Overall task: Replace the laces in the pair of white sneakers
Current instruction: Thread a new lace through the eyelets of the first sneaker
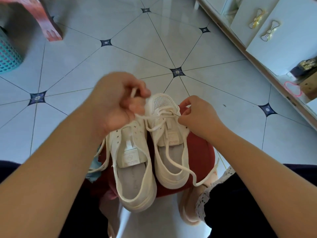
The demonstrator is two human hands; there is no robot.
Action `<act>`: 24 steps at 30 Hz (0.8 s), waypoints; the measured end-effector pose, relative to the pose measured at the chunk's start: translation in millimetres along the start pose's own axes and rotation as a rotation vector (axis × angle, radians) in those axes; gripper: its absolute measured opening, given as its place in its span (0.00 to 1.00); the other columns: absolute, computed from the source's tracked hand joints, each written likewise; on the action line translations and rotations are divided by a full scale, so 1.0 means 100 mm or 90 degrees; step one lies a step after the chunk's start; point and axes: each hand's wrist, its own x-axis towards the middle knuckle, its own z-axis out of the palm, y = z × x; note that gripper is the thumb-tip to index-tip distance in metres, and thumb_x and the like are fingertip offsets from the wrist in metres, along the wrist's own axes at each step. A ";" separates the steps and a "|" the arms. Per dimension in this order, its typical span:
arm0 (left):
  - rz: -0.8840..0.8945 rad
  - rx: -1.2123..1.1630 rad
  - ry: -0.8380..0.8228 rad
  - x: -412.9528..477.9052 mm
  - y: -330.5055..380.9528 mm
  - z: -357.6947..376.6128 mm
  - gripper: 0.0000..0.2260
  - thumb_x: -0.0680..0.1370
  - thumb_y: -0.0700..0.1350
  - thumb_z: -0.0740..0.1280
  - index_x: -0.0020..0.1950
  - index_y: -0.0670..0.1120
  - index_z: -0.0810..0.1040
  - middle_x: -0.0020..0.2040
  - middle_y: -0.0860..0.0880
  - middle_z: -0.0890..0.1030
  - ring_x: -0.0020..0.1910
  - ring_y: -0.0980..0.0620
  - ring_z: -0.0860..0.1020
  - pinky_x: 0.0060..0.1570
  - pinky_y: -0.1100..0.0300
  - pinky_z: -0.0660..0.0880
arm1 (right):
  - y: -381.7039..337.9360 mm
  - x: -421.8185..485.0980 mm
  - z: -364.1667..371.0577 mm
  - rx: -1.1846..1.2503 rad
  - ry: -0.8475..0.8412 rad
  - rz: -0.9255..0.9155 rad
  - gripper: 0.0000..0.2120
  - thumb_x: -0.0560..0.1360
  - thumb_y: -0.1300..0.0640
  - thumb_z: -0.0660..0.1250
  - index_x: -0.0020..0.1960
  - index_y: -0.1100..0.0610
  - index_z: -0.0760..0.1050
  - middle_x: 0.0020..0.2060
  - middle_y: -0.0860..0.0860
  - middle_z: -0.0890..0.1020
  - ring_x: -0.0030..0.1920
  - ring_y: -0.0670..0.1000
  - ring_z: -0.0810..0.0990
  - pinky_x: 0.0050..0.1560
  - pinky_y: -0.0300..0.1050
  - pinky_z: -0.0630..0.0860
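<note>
The two white sneakers sit side by side, toes far, on one round red stool [200, 157] between the person's knees. The right sneaker [171, 176] has a lace [166, 146] crossed through its far eyelets, while the left sneaker [132, 182] shows bare eyelets.

The left hand [116, 103] curls its fingers round a strand lifted over the toes (too blurred to tell which end). The right hand [199, 117] pinches the lace by the right sneaker's right eyelet row.

Nothing pins the sneakers down, so a hard tug from the left hand would likely pull the lace uneven or drag a sneaker off the stool. The free end trailing off the near right edge could also snag.

Counted, there are two sneakers, two hands, one threaded lace and one loose strand [106, 158] hanging off the stool's left side. Farther out are one teal basket [8, 54] far left and one cabinet [274, 48] with two bow-shaped handles far right.
</note>
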 end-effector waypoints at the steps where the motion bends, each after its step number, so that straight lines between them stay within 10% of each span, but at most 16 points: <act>1: 0.014 0.130 0.056 0.05 -0.11 0.04 0.08 0.73 0.35 0.58 0.34 0.42 0.68 0.31 0.45 0.72 0.20 0.56 0.59 0.19 0.68 0.59 | 0.00 0.00 0.00 0.004 0.002 0.001 0.13 0.68 0.61 0.67 0.52 0.53 0.72 0.41 0.47 0.78 0.40 0.44 0.74 0.33 0.36 0.66; 5: 0.205 0.754 0.120 0.31 -0.52 0.15 0.07 0.74 0.50 0.67 0.43 0.48 0.72 0.40 0.51 0.74 0.37 0.53 0.72 0.35 0.60 0.64 | 0.02 -0.01 -0.02 0.081 -0.013 0.029 0.12 0.68 0.60 0.68 0.51 0.52 0.74 0.43 0.49 0.80 0.38 0.45 0.75 0.33 0.37 0.67; 10: 0.295 1.028 0.058 0.41 -0.61 0.16 0.08 0.75 0.49 0.65 0.50 0.48 0.77 0.44 0.50 0.78 0.46 0.49 0.75 0.44 0.55 0.72 | 0.01 0.00 -0.05 0.121 -0.028 0.050 0.12 0.68 0.61 0.69 0.51 0.54 0.75 0.45 0.52 0.81 0.39 0.48 0.76 0.34 0.39 0.69; 17: 0.088 0.436 0.028 0.25 -0.40 0.12 0.07 0.72 0.38 0.69 0.34 0.45 0.81 0.33 0.50 0.79 0.28 0.55 0.68 0.26 0.64 0.63 | -0.08 0.00 -0.13 0.073 -0.007 0.055 0.11 0.66 0.60 0.70 0.43 0.50 0.71 0.40 0.49 0.77 0.41 0.50 0.77 0.39 0.46 0.77; 24: 0.132 0.484 -0.046 0.13 -0.34 0.04 0.08 0.71 0.37 0.69 0.34 0.48 0.82 0.33 0.54 0.79 0.28 0.63 0.71 0.29 0.70 0.66 | -0.14 -0.05 -0.16 -0.033 -0.024 0.058 0.07 0.66 0.60 0.69 0.39 0.54 0.72 0.33 0.48 0.75 0.35 0.48 0.77 0.38 0.48 0.78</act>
